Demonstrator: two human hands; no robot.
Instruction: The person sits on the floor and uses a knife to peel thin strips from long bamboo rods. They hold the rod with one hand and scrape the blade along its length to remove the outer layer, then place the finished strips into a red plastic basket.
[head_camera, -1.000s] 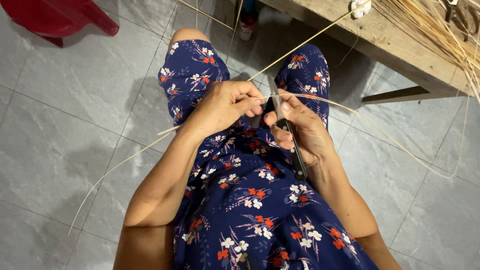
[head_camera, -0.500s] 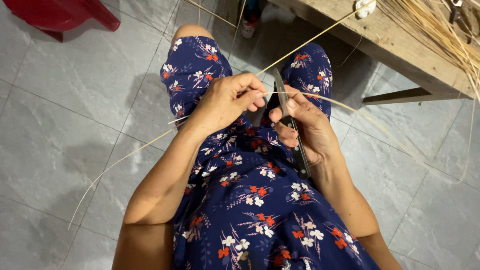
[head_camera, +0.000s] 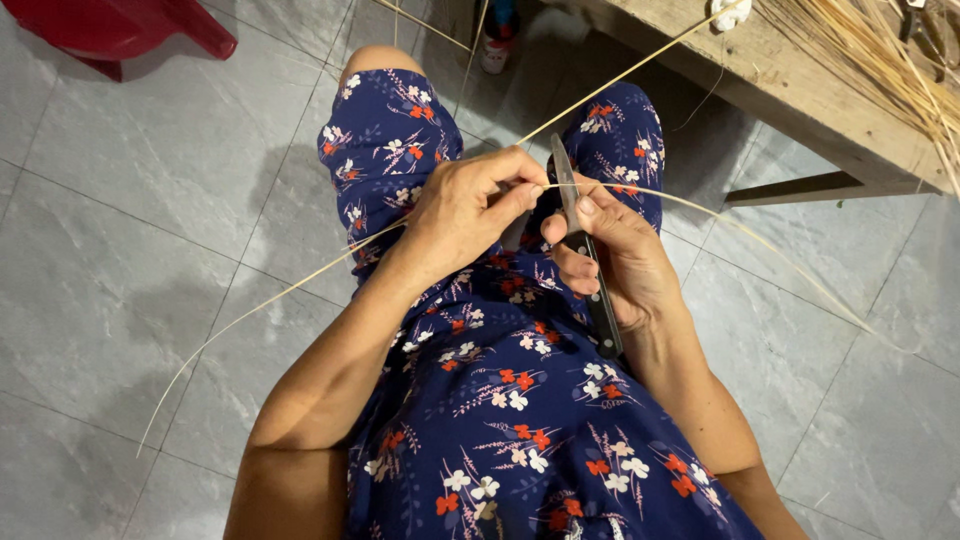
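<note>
1. the left hand is closed, pinching a thin pale strip between thumb and fingertips, right over the lap.
2. the right hand is wrapped tight round the dark handle of a knife, with the thumb pressed near the base of the blade.
3. the knife runs roughly lengthwise away from the body: the handle lies back toward the wrist and the blade tip points up and forward, between the knees.
4. the strip's long axis crosses the blade almost squarely. it trails off to the lower left over the floor tiles, passes through the left hand's pinch, meets the blade, and arcs away to the right and down.
5. the two hands are just beside each other, with the meeting point of strip and blade between them; the left hand's fingertips are nearest that point.
6. a second strip runs from near the hands up and right toward the wooden bench.
7. a bundle of strips lies on the bench.
8. the lap is covered by a dark blue flowered dress; a red stool stands at the top left.
</note>
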